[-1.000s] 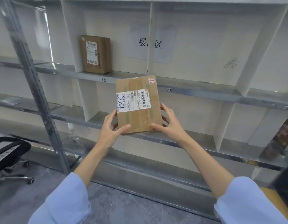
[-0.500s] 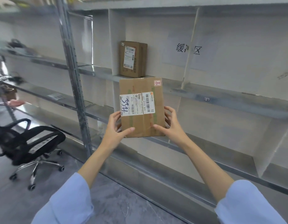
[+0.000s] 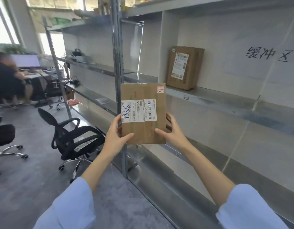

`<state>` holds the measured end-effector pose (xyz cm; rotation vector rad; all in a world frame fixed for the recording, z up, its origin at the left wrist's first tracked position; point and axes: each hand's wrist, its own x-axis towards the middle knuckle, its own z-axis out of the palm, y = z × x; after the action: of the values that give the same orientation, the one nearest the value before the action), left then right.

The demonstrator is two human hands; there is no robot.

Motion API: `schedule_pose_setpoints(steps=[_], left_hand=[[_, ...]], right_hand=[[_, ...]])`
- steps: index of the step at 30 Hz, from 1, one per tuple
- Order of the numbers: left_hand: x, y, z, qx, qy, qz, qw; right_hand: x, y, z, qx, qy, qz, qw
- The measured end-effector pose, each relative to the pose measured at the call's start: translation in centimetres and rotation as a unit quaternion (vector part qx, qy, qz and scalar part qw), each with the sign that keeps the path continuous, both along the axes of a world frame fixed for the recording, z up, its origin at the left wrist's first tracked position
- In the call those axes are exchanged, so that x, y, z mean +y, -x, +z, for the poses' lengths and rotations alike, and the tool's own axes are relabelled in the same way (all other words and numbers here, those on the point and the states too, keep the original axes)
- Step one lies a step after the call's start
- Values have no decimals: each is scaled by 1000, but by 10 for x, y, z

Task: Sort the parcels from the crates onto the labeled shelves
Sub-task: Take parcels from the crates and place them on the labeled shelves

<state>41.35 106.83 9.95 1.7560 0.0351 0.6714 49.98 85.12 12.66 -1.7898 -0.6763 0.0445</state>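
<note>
I hold a flat brown cardboard parcel [image 3: 143, 113] upright in front of the metal shelving, its white shipping labels with "3334" written on them facing me. My left hand [image 3: 117, 134] grips its lower left edge, thumb across the front. My right hand [image 3: 171, 131] grips its lower right edge, fingers behind it. A small red-marked tag sits on its top right corner. A second brown parcel [image 3: 184, 67] stands upright on the upper shelf [image 3: 214, 98], behind and to the right of the held one.
A grey shelf upright [image 3: 117, 47] rises just behind the parcel. Handwritten characters [image 3: 269, 54] mark the back wall on the right. A black office chair [image 3: 73, 138] stands to the left on the grey floor. A seated person [image 3: 5, 78] works at a desk at far left.
The view has swung left: the shelf parcel and wall writing slid right, and the chairs and seated person came into sight. Both hands keep the same hold on the parcel.
</note>
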Motion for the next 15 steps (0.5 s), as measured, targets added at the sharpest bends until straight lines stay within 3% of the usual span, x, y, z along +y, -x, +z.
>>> schedule_pose_setpoints(steps=[6,15], left_hand=[[59,-55,9,19,-8,59,998],[121,-101,-7,39,-9,117,992]], right_hand=[[63,-77,2,46,-29,76,996],[145,-150,-23,51,5,94,994]])
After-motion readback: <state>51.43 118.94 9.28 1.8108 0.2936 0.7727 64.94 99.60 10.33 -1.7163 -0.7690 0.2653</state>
